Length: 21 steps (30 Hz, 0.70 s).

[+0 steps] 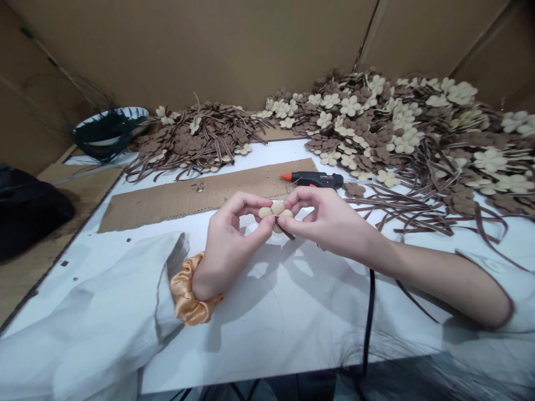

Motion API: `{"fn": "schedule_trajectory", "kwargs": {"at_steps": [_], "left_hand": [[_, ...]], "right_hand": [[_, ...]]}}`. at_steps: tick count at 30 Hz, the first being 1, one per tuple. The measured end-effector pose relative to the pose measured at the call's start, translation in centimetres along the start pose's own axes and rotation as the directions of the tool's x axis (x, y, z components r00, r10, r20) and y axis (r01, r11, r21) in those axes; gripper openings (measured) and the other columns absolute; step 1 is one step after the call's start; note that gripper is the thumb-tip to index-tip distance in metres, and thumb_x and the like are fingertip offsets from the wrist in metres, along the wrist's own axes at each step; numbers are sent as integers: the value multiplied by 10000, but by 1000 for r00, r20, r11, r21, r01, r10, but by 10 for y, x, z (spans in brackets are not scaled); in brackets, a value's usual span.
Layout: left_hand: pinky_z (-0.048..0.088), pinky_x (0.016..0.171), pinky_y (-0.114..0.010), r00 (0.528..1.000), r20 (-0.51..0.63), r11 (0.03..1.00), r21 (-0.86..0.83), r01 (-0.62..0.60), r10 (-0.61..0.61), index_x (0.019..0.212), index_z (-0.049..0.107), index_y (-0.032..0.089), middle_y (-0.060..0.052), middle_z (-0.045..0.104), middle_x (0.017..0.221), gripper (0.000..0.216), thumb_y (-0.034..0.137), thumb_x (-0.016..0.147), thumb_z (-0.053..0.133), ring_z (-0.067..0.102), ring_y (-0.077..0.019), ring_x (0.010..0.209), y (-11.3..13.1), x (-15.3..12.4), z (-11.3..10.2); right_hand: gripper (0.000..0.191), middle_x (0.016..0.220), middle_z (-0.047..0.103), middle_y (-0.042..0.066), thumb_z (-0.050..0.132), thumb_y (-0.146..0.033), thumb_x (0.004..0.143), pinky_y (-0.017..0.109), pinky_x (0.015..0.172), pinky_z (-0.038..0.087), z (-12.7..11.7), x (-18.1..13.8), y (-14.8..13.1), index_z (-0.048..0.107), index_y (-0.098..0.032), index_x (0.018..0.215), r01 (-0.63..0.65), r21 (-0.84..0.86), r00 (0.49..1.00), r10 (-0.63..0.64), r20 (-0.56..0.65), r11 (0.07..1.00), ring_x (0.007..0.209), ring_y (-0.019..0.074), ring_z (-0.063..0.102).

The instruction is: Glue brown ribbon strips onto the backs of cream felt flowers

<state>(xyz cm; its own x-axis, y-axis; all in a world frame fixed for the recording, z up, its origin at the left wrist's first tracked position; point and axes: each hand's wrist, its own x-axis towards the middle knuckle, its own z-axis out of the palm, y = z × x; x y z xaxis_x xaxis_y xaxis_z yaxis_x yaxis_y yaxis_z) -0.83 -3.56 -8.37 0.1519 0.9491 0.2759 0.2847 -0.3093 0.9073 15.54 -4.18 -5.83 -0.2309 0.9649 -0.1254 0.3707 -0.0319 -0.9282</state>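
Note:
Between both hands, above the white tabletop, I hold a small beige fabric flower [276,210]. My left hand [234,236] pinches its left petals between thumb and fingers. On the other side my right hand [320,220] grips the right petals the same way. A short piece of brown ribbon pokes out beneath the flower; how it is joined is hidden by my fingers. Just beyond the hands lies a black glue gun [315,180] with an orange nozzle, resting partly on a cardboard strip [154,200].
A large heap of beige and brown flowers [351,106] fills the back right, with loose brown ribbons [401,206] before it. Flowers with ribbons [188,136] are piled at back left, beside a bowl [136,114] holding dark strands. A black cable [370,317] hangs over the front edge.

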Motion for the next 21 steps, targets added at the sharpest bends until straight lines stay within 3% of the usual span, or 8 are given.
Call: {"fn": "schedule_trajectory", "kwargs": {"at_steps": [12, 21], "left_hand": [[451, 633, -234, 997, 38, 996, -41, 74, -73, 825, 605, 170, -14, 644, 781, 93, 252, 781, 604, 603, -132, 715, 4, 0, -2], [431, 659, -223, 999, -3, 996, 82, 38, -38, 812, 609, 190, 13, 630, 739, 117, 254, 728, 660, 580, -129, 731, -1, 2, -1]], "right_hand": [[133, 639, 527, -50, 595, -268, 732, 98, 298, 297, 1, 0, -5, 545, -151, 770, -88, 43, 996, 89, -6, 995, 427, 17, 458], [143, 661, 538, -41, 586, -275, 743, 119, 315, 314, 1, 0, -4, 554, -154, 812, -92, 36, 996, 91, 23, 995, 434, 34, 490]]}}
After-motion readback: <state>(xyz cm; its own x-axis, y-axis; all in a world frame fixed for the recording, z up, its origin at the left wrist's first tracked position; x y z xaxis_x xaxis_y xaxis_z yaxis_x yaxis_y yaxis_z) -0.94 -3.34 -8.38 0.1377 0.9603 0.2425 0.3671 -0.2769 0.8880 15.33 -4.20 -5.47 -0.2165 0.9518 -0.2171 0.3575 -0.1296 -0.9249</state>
